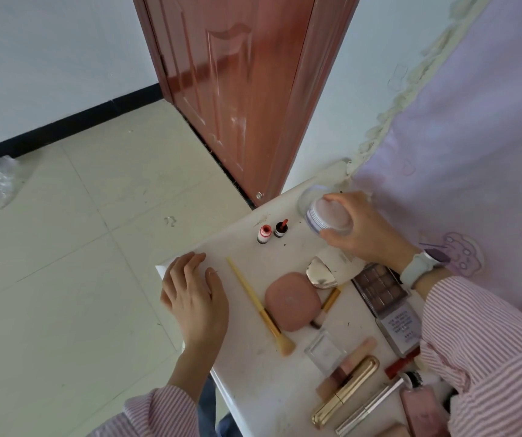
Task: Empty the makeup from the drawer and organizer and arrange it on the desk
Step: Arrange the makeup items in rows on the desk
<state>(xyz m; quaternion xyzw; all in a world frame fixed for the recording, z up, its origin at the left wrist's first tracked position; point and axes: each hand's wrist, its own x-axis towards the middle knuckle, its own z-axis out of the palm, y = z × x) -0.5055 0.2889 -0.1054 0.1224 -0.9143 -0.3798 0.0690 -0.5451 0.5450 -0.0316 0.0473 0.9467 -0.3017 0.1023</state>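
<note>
Gripping a round powder jar [327, 217] near the desk's [247, 367] far corner, the right hand [359, 227] curled around it, while the left hand [195, 294] rested flat, fingers relaxed, at the left edge beside a yellow brush [258, 305] and pink compact [292, 301].

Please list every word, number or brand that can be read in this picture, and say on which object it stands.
None can be read.
White label on the eyeshadow palette: several printed lines, too small and blurred.
Two small bottles: label marks blurred.
Pink compact: faint lid emboss, illegible.
</note>
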